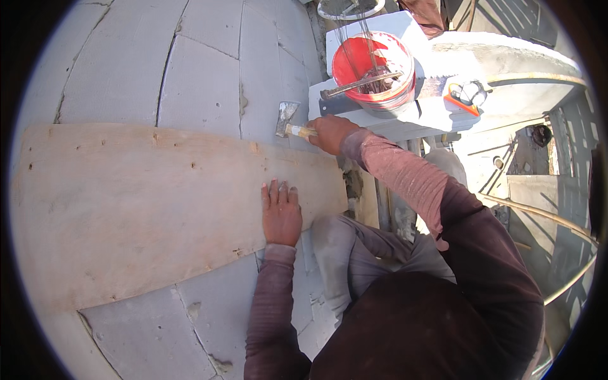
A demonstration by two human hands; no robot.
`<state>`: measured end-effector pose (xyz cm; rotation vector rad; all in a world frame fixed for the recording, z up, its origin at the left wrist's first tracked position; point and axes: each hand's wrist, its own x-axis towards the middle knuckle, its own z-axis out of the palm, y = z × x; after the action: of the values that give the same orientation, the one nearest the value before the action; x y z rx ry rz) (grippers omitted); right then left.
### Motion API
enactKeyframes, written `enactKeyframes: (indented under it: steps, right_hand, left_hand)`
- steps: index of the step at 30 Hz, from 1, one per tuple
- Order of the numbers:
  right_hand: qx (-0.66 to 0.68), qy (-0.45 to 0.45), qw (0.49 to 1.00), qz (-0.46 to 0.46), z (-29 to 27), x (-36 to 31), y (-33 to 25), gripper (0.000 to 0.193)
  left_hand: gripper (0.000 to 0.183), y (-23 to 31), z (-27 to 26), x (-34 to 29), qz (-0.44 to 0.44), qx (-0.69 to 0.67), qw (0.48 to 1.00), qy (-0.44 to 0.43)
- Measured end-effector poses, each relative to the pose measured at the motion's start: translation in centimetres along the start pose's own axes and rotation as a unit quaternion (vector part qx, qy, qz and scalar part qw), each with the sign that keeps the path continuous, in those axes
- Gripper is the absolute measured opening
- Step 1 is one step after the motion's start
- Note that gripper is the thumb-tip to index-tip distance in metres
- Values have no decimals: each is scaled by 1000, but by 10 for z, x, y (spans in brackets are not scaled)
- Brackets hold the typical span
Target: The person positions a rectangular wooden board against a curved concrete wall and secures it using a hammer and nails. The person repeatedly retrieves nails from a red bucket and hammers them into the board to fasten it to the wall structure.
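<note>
Gripping hammer (pixel 288 118) by handle, right hand (pixel 332 134) hovered near upper right corner of board (pixel 158 215). Left hand (pixel 282 218) lay flat, unclenched, toward board's right end. Red bucket (pixel 352 66), standing on white block (pixel 392 130), held thin wires (pixel 373 54); bar (pixel 361 85) spanned rim.

red bucket (pixel 352 62), white block (pixel 413 26), orange object (pixel 462 106)

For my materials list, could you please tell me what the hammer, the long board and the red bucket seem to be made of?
The hammer: probably metal head, dull grey; pale handle, perhaps wood, mostly covered. The long board: likely plywood, matte tan with small dark marks. The red bucket: probably plastic, thin-walled, smooth, with pale smears.
</note>
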<state>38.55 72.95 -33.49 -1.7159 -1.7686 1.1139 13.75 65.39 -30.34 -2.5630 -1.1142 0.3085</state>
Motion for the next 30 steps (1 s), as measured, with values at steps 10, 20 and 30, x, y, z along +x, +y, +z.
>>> enactKeyframes:
  steps: [10, 20, 30]
  right_hand:
    - [-78, -17, 997, -12, -6, 24, 10, 38]
    - [-49, 10, 999, -3, 16, 3, 17, 36]
    - [10, 169, 973, -156, 7, -27, -39, 50]
  left_hand:
    - [34, 1, 0, -1, -3, 9, 1000, 2]
    - [34, 13, -3, 9, -20, 11, 1000, -1]
    - [38, -8, -27, 8, -9, 36, 999, -38]
